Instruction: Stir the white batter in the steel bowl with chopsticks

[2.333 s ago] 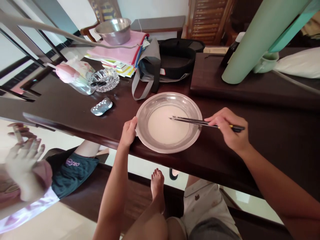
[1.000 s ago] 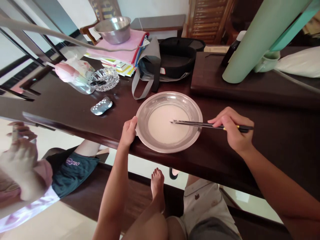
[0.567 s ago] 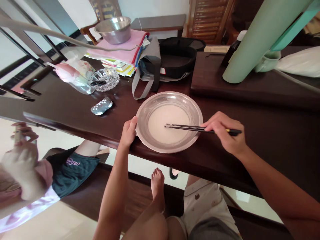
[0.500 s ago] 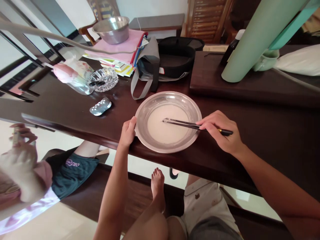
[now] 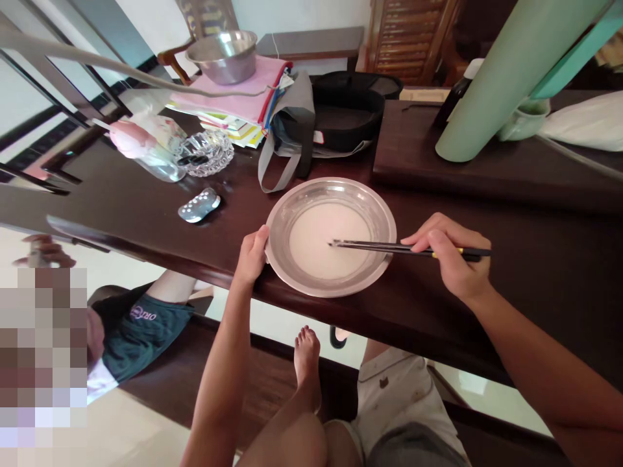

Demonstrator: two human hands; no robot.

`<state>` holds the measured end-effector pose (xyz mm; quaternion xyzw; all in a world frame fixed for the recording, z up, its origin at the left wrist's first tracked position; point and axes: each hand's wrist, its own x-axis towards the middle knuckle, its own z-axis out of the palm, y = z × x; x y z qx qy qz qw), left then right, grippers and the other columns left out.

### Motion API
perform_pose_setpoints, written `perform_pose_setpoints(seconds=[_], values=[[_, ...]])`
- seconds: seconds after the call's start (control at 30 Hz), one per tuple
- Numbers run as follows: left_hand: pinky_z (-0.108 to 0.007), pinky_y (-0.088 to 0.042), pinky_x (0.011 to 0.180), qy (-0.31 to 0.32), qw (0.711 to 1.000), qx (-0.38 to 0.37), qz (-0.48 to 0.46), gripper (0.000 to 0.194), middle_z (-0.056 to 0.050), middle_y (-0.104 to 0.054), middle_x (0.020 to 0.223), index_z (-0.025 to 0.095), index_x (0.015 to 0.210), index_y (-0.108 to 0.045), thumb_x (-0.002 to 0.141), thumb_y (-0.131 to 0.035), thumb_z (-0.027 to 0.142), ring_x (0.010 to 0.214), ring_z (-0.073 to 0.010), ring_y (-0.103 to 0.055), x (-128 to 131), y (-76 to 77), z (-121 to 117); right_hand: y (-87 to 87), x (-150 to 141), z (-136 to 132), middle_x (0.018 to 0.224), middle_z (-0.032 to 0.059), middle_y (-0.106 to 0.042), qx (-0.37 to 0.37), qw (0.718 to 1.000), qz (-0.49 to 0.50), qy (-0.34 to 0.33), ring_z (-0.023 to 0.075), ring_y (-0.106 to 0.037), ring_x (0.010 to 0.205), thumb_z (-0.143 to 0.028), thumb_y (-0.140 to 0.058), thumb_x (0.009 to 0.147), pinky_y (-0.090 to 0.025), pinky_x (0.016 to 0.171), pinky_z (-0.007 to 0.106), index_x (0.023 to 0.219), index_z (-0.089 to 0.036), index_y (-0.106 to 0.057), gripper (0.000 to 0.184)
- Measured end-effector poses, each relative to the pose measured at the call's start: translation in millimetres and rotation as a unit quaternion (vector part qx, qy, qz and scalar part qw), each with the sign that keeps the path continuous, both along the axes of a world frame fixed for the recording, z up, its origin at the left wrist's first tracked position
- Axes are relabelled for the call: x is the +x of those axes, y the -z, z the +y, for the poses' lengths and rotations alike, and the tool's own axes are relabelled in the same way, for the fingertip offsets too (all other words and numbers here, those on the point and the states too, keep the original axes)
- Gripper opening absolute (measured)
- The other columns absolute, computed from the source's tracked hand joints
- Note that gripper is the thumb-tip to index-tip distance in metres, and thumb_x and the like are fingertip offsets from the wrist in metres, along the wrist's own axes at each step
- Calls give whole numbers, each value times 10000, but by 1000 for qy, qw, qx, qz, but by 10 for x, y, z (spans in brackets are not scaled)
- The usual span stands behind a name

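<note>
A wide metal basin (image 5: pixel 280 259) stands near the front edge of the dark wooden table. Inside it lies a smooth white mixture (image 5: pixel 316 240), which looks like a batter or thick liquid. My left hand (image 5: pixel 252 254) grips the basin's left rim, thumb on top and fingers hidden beneath. Held in my right hand (image 5: pixel 452 256), to the right of the basin, is a pair of black chopsticks (image 5: pixel 384 247) with gold bands. Their tips reach into the white mixture near its middle, with a little white stuff on them.
Behind the basin sits a grey and black bag (image 5: pixel 341 117). A steel bowl (image 5: pixel 224 58) tops a stack of folders and books at back left. A clear glass dish (image 5: pixel 209 155) and a patterned grey object (image 5: pixel 199 205) lie left. A green cylinder (image 5: pixel 496 91) leans at right. Another person sits at left.
My right hand has moved right, drawing the chopstick tips a little rightward and lower in the mixture. My left hand keeps its hold on the rim. The view has shifted slightly.
</note>
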<state>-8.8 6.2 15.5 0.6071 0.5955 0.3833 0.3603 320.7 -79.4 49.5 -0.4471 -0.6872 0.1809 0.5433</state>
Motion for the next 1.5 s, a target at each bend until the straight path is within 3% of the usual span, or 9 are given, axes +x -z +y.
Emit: perform_pose_setpoints(seconds=[0.3, 0.4, 0.57, 0.73, 0.93, 1.1, 1.2, 1.37, 1.5], values=[[-245, -333, 494, 12, 1000, 16, 1, 445, 25, -346, 510, 208, 519, -378, 874, -443, 468, 520, -109, -316, -2, 4, -4, 17, 7, 5, 740, 14, -729, 5, 1000, 13, -4, 184, -657, 686, -218, -517, 967, -499, 644, 374, 713, -252, -691, 310], [-245, -332, 502, 7, 1000, 25, -3, 434, 28, -349, 520, 206, 531, -384, 872, -455, 466, 525, -107, -313, -12, 16, -2, 13, -8, 9, 828, 14, -764, 7, 998, -45, -35, 194, -682, 757, -193, -546, 945, -509, 727, 394, 762, -250, -704, 248], [-245, -326, 495, 9, 1000, 22, -1, 449, 25, -351, 519, 208, 529, -376, 866, -456, 493, 527, -108, -317, -19, 25, 4, 21, 12, 10, 743, 12, -730, 21, 1000, 7, 22, 175, -644, 686, -183, -518, 957, -481, 675, 374, 709, -239, -690, 307], [-247, -328, 494, 9, 1000, 20, 3, 448, 25, -342, 516, 210, 528, -374, 859, -455, 500, 528, -109, -308, -3, 6, 1, 26, -5, 3, 837, 18, -769, 9, 998, -52, -40, 194, -681, 764, -185, -557, 938, -489, 747, 397, 759, -239, -701, 236], [-247, -332, 500, 14, 1000, 23, 5, 443, 25, -341, 517, 213, 525, -355, 859, -451, 488, 533, -109, -305, 3, 6, 0, 26, 14, 5, 722, 7, -727, 7, 999, 30, 9, 168, -628, 662, -209, -500, 974, -458, 665, 372, 688, -242, -673, 336], [-245, -339, 509, 5, 1000, 26, 1, 437, 25, -353, 526, 207, 534, -379, 859, -456, 488, 540, -109, -309, 1, 6, -3, 21, -20, 3, 861, 16, -771, 5, 998, -62, -20, 200, -686, 806, -188, -565, 936, -492, 783, 406, 784, -248, -701, 212], [-246, -336, 500, 5, 1000, 20, 4, 443, 24, -348, 516, 211, 526, -370, 859, -454, 491, 534, -111, -311, 3, 1, -5, 20, -4, 1, 771, 14, -742, 18, 999, -17, 25, 186, -659, 716, -197, -525, 958, -480, 715, 393, 733, -253, -685, 282], [-247, -338, 501, 6, 1000, 23, 5, 452, 26, -343, 516, 212, 525, -367, 868, -461, 491, 530, -111, -314, 2, 3, -4, 17, -20, -8, 820, 21, -764, 7, 998, -42, -37, 194, -677, 760, -188, -540, 947, -498, 756, 400, 749, -244, -691, 255], [-247, -350, 514, 9, 1000, 27, 2, 444, 26, -351, 525, 210, 533, -376, 875, -460, 480, 534, -111, -315, 1, 4, -3, 4, -22, -9, 785, 16, -749, 18, 999, -30, 5, 185, -670, 739, -182, -535, 948, -493, 726, 386, 752, -244, -698, 261]])
